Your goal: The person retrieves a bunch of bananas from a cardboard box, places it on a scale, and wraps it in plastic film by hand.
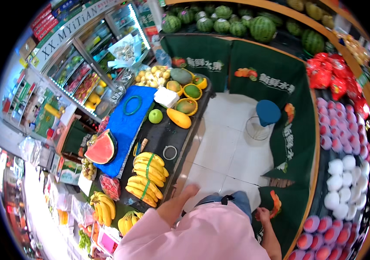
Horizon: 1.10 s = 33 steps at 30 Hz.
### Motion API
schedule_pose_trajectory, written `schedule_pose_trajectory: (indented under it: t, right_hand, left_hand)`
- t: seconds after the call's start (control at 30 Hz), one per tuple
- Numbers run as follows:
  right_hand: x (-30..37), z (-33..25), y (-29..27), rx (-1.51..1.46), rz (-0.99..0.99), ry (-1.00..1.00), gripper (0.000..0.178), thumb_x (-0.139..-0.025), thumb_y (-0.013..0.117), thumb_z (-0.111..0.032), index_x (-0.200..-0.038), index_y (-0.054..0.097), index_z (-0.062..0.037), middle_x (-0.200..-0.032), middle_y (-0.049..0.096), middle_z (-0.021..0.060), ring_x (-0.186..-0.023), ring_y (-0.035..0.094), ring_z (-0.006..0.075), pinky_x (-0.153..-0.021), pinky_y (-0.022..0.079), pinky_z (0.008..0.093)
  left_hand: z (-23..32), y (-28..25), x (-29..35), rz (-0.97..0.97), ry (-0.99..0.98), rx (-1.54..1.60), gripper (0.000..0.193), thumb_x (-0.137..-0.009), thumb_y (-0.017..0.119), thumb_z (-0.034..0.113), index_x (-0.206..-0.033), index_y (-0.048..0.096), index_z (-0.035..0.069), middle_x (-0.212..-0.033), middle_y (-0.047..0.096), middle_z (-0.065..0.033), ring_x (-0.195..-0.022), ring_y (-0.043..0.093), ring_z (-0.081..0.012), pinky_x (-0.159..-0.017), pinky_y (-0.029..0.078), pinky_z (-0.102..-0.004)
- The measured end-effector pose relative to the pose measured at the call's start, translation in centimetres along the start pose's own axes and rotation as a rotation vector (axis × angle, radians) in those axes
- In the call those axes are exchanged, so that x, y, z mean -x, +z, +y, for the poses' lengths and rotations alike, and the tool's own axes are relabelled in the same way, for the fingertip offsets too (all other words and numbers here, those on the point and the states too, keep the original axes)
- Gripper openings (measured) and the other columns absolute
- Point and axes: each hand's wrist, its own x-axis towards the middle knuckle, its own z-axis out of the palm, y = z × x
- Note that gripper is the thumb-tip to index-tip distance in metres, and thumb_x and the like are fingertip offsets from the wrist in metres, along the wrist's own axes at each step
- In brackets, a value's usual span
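Note:
My left hand hangs beside the edge of the dark table, just right of the bananas; it looks empty, but its fingers are smeared together. My right hand is low at my right side by the green drape, fingers curled, with nothing seen in them. Nearest on the table lie two bunches of bananas bound with green tape. Beyond them are a roll of tape, a knife with a wooden handle, a green apple and a yellow mango. A cut watermelon rests on a blue mat.
A blue-topped wire bin stands on the white tiled floor. Shelves on the right hold foam-netted fruit and red bags. Watermelons line the far shelf. A glass display fridge is at the left.

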Motion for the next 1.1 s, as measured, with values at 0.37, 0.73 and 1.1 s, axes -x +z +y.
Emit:
schedule_pose_trajectory:
  t: [0.37, 0.73, 1.1]
  right_hand:
    - [-32.7, -0.9, -18.5, 0.953, 0.343, -0.129, 0.04, -0.09, 0.061, -0.023, -0.128, 0.056, -0.0117, -0.108, 0.063, 0.0111, -0.093, 0.066, 0.027, -0.071, 0.055, 0.0413]
    - [-54.0, -59.6, -7.1, 0.233, -0.104, -0.353, 0.023, -0.094, 0.058, -0.025, -0.081, 0.055, -0.0062, -0.053, 0.052, 0.0043, -0.037, 0.048, 0.0134, -0.032, 0.034, 0.0272]
    - [-57.3, -65.2, -0.8, 0.648, 0.078, -0.401, 0.035, -0.087, 0.064, -0.036, -0.096, 0.071, -0.0029, -0.078, 0.071, 0.0107, -0.064, 0.068, 0.0198, -0.062, 0.054, 0.0352]
  left_hand:
    - [8.9, -28.6, -35.1, 0.327, -0.322, 0.67, 0.032, -0.092, 0.057, 0.034, -0.095, 0.067, 0.003, -0.081, 0.07, -0.0088, -0.074, 0.066, -0.0193, -0.072, 0.052, -0.0353]
    - [0.1, -32.5, -37.3, 0.467, -0.673, 0.741, 0.028, -0.089, 0.055, 0.03, -0.099, 0.071, 0.009, -0.102, 0.068, -0.0181, -0.097, 0.064, -0.0383, -0.085, 0.051, -0.044]
    - [-4.9, -55.5, -64.3, 0.461, -0.168, 0.634, 0.023, -0.091, 0.061, 0.024, -0.103, 0.069, 0.007, -0.092, 0.069, -0.0179, -0.085, 0.067, -0.0344, -0.074, 0.054, -0.0405]
